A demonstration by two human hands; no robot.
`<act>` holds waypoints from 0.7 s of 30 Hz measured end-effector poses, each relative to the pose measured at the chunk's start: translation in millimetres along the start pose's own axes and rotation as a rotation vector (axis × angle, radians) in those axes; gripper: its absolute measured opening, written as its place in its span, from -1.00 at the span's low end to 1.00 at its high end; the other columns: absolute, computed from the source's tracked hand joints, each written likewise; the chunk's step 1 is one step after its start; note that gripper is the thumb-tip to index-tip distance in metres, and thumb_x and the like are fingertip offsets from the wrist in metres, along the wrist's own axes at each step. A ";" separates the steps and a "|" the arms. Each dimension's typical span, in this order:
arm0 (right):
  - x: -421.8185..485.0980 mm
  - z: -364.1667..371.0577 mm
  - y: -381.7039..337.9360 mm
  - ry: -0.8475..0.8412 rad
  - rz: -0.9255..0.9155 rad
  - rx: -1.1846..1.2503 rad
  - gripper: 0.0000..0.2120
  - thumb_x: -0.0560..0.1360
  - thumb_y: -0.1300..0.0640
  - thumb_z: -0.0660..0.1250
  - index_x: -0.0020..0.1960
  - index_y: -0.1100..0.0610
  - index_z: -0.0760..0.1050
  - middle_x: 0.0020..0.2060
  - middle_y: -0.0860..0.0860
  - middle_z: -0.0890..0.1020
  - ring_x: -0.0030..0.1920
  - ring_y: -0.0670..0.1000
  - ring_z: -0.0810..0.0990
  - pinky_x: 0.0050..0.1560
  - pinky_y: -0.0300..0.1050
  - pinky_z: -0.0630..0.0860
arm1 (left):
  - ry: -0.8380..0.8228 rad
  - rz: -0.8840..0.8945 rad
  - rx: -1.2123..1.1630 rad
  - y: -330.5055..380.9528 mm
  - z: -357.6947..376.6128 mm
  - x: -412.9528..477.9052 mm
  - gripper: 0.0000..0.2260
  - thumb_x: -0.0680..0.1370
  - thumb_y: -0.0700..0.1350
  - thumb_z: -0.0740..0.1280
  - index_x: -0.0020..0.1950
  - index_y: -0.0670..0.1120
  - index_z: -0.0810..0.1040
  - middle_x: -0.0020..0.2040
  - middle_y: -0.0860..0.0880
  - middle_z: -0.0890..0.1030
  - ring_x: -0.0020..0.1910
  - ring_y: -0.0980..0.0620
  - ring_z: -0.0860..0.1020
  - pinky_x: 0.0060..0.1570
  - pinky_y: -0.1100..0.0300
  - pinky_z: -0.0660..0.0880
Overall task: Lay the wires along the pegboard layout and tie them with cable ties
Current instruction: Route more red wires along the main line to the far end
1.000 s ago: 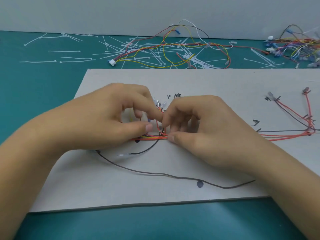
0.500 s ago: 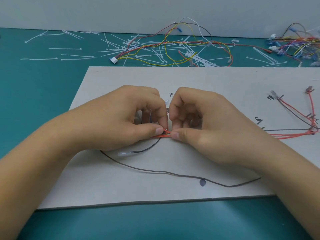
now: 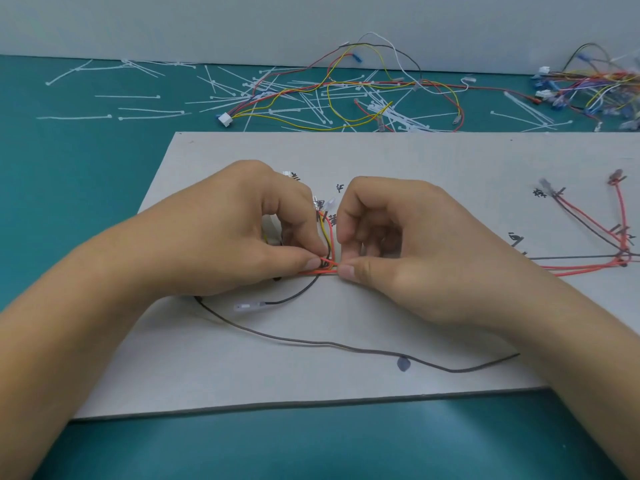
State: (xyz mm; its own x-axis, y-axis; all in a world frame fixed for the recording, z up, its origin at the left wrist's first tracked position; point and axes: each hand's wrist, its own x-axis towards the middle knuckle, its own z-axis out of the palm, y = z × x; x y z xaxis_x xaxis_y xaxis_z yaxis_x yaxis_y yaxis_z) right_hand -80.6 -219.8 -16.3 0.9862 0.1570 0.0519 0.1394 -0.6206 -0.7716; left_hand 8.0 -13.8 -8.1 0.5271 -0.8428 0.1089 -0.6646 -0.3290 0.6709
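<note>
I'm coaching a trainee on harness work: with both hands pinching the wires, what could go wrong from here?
The left hand and right hand both pinch the wire bundle, while the cable ties lie beyond the board; reaching for one may let the wires spring apart.
The long dark wire reaches the right forearm, so moving that arm could drag it off its route.
The black wire's clear terminal lies outside the pinch and might miss the tie.
</note>
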 end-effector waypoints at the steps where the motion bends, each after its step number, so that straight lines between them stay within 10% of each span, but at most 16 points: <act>1: 0.2 -0.1 -0.4 0.001 0.003 -0.008 -0.74 0.38 0.28 0.52 -0.12 0.01 0.50 -0.27 -0.10 0.67 -0.35 -0.03 0.56 -0.30 -0.20 0.51 | 0.006 -0.006 -0.014 0.7 0.5 -0.1 -0.89 0.46 -0.12 0.59 -0.20 0.09 0.75 -0.21 0.07 0.67 -0.16 0.04 0.62 -0.10 0.29 0.47; 11: 0.0 -3.9 -2.3 -0.032 -0.025 0.021 -0.73 0.33 0.31 0.51 -0.15 0.04 0.49 -0.30 -0.09 0.64 -0.33 0.09 0.51 -0.32 -0.03 0.51 | 0.014 -0.019 -0.049 3.9 0.5 -2.4 -0.91 0.41 -0.13 0.52 -0.26 0.05 0.75 -0.26 0.10 0.66 -0.24 0.13 0.60 -0.20 0.44 0.41; 21: -2.3 3.9 -1.6 0.040 -0.030 -0.055 -0.74 0.39 0.31 0.42 -0.10 -0.04 0.53 -0.24 -0.13 0.63 -0.30 0.00 0.57 -0.29 -0.16 0.50 | 0.009 -0.047 -0.064 0.3 8.4 1.5 -0.90 0.41 -0.09 0.49 -0.19 0.13 0.75 -0.20 0.08 0.70 -0.19 0.00 0.65 -0.13 0.08 0.57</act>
State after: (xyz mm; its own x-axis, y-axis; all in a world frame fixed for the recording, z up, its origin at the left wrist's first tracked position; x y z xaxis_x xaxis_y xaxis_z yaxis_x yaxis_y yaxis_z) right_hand -83.5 -216.2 -17.7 0.9842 0.1458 0.1008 0.1725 -0.6579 -0.7331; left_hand 4.2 -18.7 -14.0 0.5617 -0.8232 0.0829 -0.6039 -0.3395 0.7212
